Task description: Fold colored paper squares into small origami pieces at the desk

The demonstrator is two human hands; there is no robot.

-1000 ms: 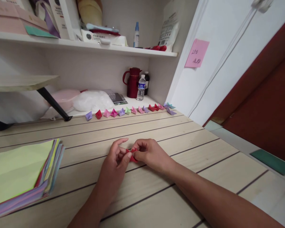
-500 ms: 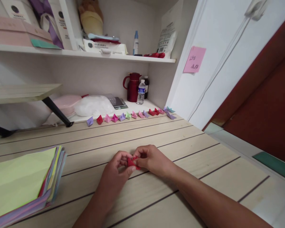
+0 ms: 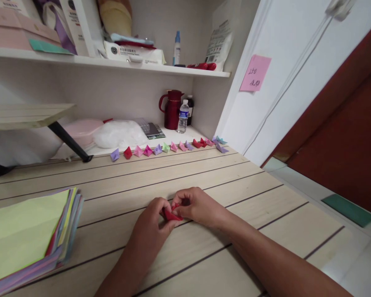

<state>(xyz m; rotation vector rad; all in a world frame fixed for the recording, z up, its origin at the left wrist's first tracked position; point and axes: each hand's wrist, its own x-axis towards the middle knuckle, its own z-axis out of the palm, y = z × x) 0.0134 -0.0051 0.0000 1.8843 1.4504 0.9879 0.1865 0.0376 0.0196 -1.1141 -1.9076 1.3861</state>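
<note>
1. Head view: a pale, plank-patterned tabletop [image 3: 204, 173] runs back to a white alcove with a loaded shelf [image 3: 111, 62] above it. A white panel on the right carries a pink sticky note [image 3: 255, 73].
2. The left hand [image 3: 153, 225] and the right hand [image 3: 198, 206] meet near the middle of the tabletop, fingertips facing each other.
3. The left hand's grip is closed, with thumb and curled fingers pinching the near left side of a small red folded paper [image 3: 170, 214].
4. The right hand's grip is closed too, its fingertips pressed onto the paper's right side.
5. The red folded paper sits low between the two hands and is largely covered by fingers. I cannot tell whether it touches the wood.
6. A stack of coloured sheets [image 3: 24, 231], pale green on top, lies at the left edge, well apart from the hands.
7. A row of small folded shapes [image 3: 160, 147] in purple, red, pink and green lines the far edge.
8. Behind that row stand a red jug [image 3: 172, 109] and, just beside it, a water bottle [image 3: 182, 117].
</note>
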